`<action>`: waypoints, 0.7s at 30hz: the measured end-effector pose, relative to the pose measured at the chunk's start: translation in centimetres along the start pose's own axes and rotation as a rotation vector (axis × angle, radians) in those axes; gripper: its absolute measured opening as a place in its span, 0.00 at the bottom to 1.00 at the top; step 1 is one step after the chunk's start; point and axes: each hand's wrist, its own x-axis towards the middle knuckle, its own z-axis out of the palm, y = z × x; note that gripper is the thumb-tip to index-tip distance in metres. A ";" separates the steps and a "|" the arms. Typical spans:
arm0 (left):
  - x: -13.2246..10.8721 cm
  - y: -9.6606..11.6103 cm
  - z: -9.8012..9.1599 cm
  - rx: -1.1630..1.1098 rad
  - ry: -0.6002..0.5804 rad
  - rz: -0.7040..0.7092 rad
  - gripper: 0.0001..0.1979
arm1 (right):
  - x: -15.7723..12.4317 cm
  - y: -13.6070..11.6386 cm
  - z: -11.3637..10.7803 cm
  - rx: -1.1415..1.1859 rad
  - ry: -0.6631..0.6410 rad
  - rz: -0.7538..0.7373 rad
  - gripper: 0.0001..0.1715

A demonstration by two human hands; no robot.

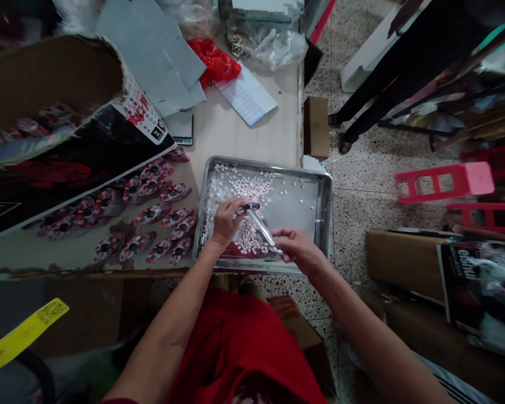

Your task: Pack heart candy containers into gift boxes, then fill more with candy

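Observation:
A shallow metal tray (326, 224) lies at the table's front edge with many small white tablet-like pieces (255, 186) scattered in it. My left hand (226, 221) is closed on a small red-and-white patterned container (252, 207) with a dark round opening on top. Between the fingers of my right hand (297, 247) is the lower end of a pale, shiny, narrow scoop-like strip (261, 227). Its upper end reaches the container's dark opening. A few white pieces show at its lower end, by my right fingertips. Both hands are over the tray.
Several matching patterned containers (174, 217) stand left of the tray. Beyond them is a large black cardboard box (79, 163) holding more. A small scale (182, 128), a printed paper (250, 98) and a red plastic bag (214, 62) lie farther back. Red stools (441, 180) and another person's legs (374, 101) are right.

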 end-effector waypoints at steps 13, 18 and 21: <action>7.9 -3.4 7.1 -0.256 0.308 -0.064 0.21 | 14.7 5.1 -2.2 -1.230 0.725 -0.343 0.14; 6.8 0.5 11.8 -0.420 0.250 -0.178 0.22 | 15.8 5.5 1.6 -0.953 0.611 -0.412 0.14; 5.7 2.2 12.1 -0.607 0.310 -0.326 0.22 | 15.7 6.6 1.8 -0.564 0.489 -0.433 0.17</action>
